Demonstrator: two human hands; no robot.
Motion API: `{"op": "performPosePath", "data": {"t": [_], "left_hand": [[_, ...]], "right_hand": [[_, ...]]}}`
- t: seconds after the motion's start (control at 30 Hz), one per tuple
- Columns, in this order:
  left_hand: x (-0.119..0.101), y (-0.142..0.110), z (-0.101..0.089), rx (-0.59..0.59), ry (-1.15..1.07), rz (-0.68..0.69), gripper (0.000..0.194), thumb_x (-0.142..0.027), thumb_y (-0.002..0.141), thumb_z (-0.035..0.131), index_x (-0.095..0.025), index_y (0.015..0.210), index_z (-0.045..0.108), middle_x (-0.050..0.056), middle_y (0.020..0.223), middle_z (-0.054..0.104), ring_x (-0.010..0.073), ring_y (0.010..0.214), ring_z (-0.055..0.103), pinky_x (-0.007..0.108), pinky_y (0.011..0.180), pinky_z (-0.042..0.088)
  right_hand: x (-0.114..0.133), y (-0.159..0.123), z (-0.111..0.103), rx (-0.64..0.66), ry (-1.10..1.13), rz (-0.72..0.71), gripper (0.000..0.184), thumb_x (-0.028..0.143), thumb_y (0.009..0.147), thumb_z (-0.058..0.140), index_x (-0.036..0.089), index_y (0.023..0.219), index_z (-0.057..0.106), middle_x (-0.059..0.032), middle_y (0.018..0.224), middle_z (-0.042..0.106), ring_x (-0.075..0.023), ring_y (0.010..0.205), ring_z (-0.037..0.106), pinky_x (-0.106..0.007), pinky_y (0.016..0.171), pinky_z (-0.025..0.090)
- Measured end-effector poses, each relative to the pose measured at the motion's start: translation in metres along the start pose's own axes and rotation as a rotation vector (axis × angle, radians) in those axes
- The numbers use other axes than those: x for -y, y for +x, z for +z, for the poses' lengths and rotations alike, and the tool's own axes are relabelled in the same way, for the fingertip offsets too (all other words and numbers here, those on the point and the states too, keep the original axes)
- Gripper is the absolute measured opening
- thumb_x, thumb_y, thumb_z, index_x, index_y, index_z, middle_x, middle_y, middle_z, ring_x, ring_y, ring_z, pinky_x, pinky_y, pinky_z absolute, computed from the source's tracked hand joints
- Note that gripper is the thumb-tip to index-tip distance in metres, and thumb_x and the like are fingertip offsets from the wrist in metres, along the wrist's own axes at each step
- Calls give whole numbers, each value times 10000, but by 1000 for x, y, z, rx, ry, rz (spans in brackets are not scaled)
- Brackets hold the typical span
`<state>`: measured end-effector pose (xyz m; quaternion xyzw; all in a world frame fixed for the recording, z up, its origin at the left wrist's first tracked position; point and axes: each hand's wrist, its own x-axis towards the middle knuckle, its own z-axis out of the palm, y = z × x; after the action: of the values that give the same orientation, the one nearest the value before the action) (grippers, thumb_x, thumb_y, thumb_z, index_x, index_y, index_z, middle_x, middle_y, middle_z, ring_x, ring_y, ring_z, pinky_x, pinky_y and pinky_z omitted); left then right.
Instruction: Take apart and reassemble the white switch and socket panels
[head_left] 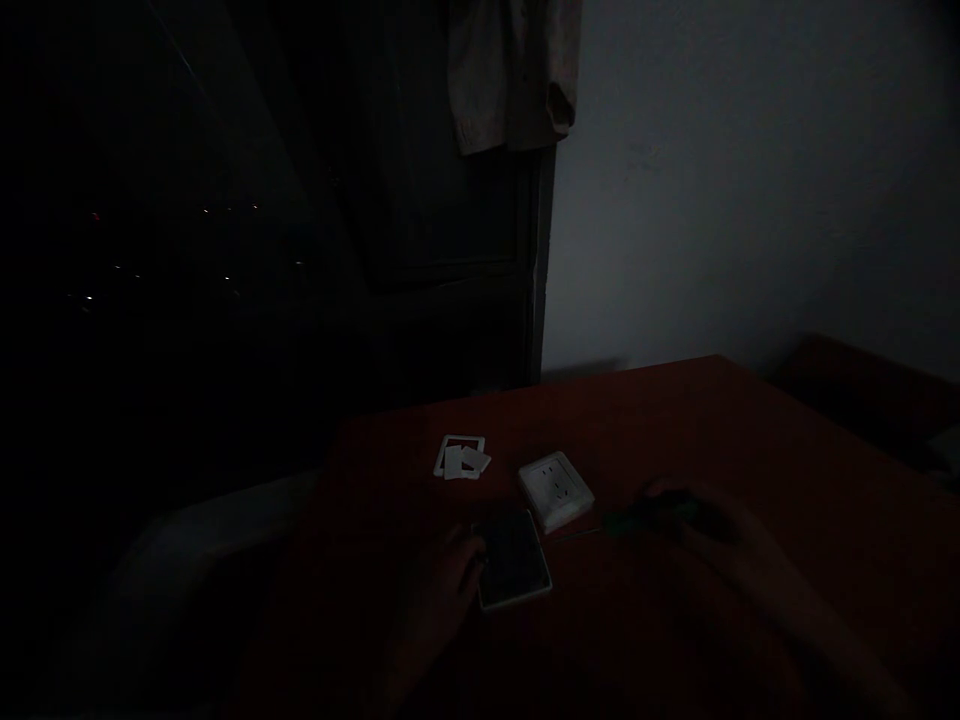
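Dim light hides much detail. My right hand (716, 530) is closed round a screwdriver (649, 515) with a green handle. Its thin metal shaft points left, and the tip is close to the right edge of a square panel (514, 560) with a dark face and white rim. My left hand (454, 570) grips that panel by its left edge, on the table. Just behind it lies a white wall socket (556, 490), slots facing up. Farther back on the left, a white square frame (459, 440) has small white plates (454, 462) lying across it.
The reddish-brown table (637, 420) reaches back to a pale wall (735, 200). A dark window (187, 260) with small points of light fills the left. Cloth (510, 80) hangs above the table's far side. A reddish-brown piece of furniture (862, 380) stands at the right.
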<state>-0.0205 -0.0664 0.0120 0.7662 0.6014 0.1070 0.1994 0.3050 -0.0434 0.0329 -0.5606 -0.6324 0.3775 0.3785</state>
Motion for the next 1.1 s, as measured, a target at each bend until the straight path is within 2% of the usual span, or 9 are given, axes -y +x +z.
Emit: {"op": "performPosePath", "data": {"t": [0.17,0.33,0.6,0.7,0.83,0.93,1.1], "left_hand": [[-7,7,-4,62,58,35,194,-93,833,489,-219,838,636,41,971,659,198,892,602,283,788,434],[-7,12,-2,74,80,18,177,-108,845,464,-210,833,608,43,902,664,188,815,605,266,716,421],[-9,25,-8,141,195,36,120,-115,762,525,-208,750,600,31,808,672,185,748,608,246,620,384],[-13,28,-12,128,203,44,101,-122,733,546,-209,739,597,20,772,662,176,711,595,239,582,354],[-15,27,-18,117,179,23,117,-99,724,547,-211,738,578,8,760,641,166,694,581,231,569,333],[-13,24,-20,100,133,29,122,-93,739,532,-211,735,562,-2,769,633,157,704,572,224,582,337],[-8,19,-18,87,97,23,134,-83,752,494,-202,730,551,-14,761,624,142,712,562,213,607,356]], "right_hand": [[-17,-12,-2,-50,12,67,283,420,775,614,225,972,675,-86,1044,705,-285,984,647,-419,898,501],[-28,-17,-2,-67,43,105,259,387,759,625,231,954,693,-84,1047,709,-293,997,648,-416,889,510],[-27,-20,4,-57,8,172,267,350,744,603,256,980,687,-62,1053,713,-294,1001,650,-420,875,515],[-26,-20,6,-26,16,161,256,331,740,606,254,971,684,-61,1047,714,-293,1008,648,-421,889,507],[-27,-20,8,-62,24,158,277,403,764,590,245,975,674,-66,1052,712,-287,1001,651,-405,865,519],[-27,-21,9,-64,15,167,285,397,754,601,242,980,678,-68,1051,714,-290,993,653,-394,835,531],[-29,-20,8,-53,15,153,267,381,750,611,249,971,684,-61,1048,714,-295,1017,643,-406,873,514]]}}
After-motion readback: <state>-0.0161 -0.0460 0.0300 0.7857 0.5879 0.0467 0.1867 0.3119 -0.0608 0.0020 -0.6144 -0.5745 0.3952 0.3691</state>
